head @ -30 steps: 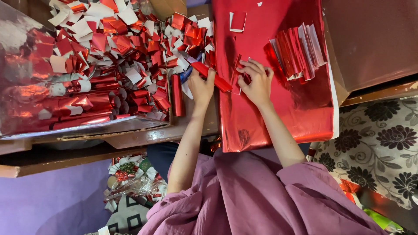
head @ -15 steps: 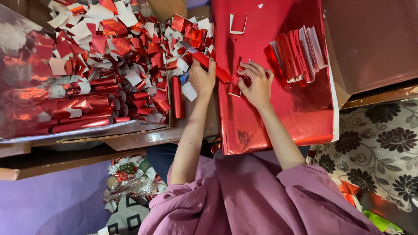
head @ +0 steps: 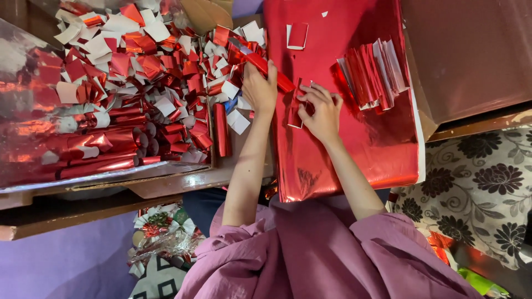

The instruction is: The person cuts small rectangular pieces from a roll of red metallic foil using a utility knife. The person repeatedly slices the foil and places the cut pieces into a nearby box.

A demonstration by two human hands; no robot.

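Note:
My left hand point(head: 259, 88) is closed around a rolled red foil strip point(head: 280, 80) that sticks out to both sides of the fingers. It rests at the left edge of a big red foil sheet point(head: 343, 149) spread in front of me. My right hand point(head: 320, 109) lies on that sheet just to the right, its fingers pinching a small folded red foil piece point(head: 295, 113) with a white back. The two hands are a few centimetres apart.
A pile of cut red and white foil pieces point(head: 138, 66) and rolled foil tubes point(head: 111, 152) fills a tray on the left. A stack of folded foil strips point(head: 371, 72) and a single small piece point(head: 298, 34) lie on the sheet. A brown box point(head: 471, 55) is at right, a floral cushion point(head: 476, 188) below it.
My left hand has slid farther from me along the sheet's edge with the rolled strip. My right hand has closed in on the small folded piece.

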